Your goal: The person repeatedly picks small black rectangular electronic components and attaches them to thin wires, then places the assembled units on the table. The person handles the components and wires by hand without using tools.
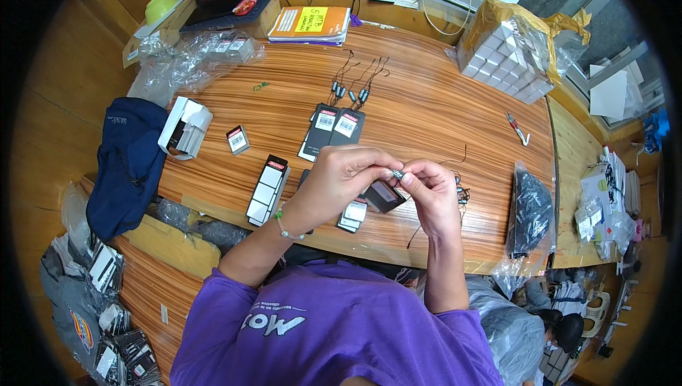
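Both hands meet above the middle of the table. My left hand point(348, 173) and my right hand point(433, 191) pinch a small dark piece point(398, 174) between their fingertips; it resembles the seal of a hang-tag string. Beneath them lies a dark card point(385, 196), partly covered by the fingers. Just beyond my left hand, dark hang tags point(347, 129) with white stickers lie side by side, their black string loops point(362, 91) stretching away. White-labelled tags point(352, 214) sit nearer to me, beside my left forearm. More black strings point(462, 196) lie partly hidden behind my right hand.
To the left are a long stack of labelled cards point(267, 191), a small labelled stack point(237, 140) and an open white box point(186, 129). A plastic-wrapped block of white boxes point(506, 59) stands back right. A pen point(517, 129) and a black bag in plastic point(531, 210) lie right.
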Motion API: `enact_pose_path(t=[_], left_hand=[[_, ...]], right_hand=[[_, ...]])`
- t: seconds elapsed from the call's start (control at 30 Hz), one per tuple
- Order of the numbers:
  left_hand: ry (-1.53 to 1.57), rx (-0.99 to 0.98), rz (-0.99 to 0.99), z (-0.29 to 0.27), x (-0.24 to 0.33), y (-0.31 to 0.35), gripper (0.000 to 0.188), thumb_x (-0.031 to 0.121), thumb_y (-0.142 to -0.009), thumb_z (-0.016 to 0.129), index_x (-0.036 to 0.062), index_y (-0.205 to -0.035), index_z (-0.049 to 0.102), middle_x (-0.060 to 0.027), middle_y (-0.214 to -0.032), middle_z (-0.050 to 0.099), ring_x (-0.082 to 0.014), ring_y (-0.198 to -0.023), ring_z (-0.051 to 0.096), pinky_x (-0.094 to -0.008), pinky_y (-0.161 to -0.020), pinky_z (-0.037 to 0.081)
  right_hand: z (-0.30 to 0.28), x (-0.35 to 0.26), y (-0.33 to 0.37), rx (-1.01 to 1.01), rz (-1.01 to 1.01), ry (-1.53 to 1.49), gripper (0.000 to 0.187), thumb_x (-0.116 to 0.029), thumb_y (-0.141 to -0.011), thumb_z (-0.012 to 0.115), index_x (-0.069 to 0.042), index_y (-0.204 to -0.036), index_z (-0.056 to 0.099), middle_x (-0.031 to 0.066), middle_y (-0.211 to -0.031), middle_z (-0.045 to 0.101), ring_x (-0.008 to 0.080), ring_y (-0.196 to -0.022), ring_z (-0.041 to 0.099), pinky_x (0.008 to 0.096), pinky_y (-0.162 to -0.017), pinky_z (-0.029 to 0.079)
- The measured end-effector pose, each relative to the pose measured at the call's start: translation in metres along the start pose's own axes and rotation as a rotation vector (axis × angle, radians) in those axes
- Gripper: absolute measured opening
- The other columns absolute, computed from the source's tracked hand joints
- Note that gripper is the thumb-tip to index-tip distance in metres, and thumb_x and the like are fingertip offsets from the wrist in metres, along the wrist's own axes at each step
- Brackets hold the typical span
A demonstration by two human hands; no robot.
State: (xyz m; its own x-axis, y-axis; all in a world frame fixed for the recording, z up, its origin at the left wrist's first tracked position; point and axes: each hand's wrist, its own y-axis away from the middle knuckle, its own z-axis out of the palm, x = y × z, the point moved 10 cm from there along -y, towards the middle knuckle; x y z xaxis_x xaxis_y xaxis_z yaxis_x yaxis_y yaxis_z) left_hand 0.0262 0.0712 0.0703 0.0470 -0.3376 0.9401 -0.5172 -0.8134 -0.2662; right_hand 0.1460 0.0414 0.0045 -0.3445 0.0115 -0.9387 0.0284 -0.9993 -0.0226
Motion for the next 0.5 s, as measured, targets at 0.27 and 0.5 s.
enact_pose_path(t=[0.27, 0.5], left_hand=[[-0.394, 0.033, 0.248, -0.003, 0.018, -0.008, 0.026, 0.011, -0.078, 0.065, 0.0042, -0.103, 0.063, -0.0092, -0.111, 0.050, -0.0229, -0.106, 0.048, -0.0342, -0.088, 0.039], [0.059, 0.052, 0.004, 0.023, -0.030, 0.004, 0.041, 0.018, -0.079, 0.067, 0.0035, -0.110, 0.045, -0.0134, -0.099, 0.056, -0.0236, -0.093, 0.058, -0.0337, -0.082, 0.046]], right_hand=[[0.008, -0.002, -0.012, -0.053, 0.084, 0.045, 0.013, -0.011, -0.088, 0.056, 0.001, -0.092, 0.060, 0.0059, -0.082, 0.063, 0.0098, -0.076, 0.058, 0.0223, -0.069, 0.046], [0.007, -0.018, -0.015, 0.094, -0.083, -0.224, 0.014, -0.014, -0.090, 0.052, -0.001, -0.090, 0.057, 0.0054, -0.078, 0.058, 0.0113, -0.074, 0.055, 0.0240, -0.069, 0.044]])
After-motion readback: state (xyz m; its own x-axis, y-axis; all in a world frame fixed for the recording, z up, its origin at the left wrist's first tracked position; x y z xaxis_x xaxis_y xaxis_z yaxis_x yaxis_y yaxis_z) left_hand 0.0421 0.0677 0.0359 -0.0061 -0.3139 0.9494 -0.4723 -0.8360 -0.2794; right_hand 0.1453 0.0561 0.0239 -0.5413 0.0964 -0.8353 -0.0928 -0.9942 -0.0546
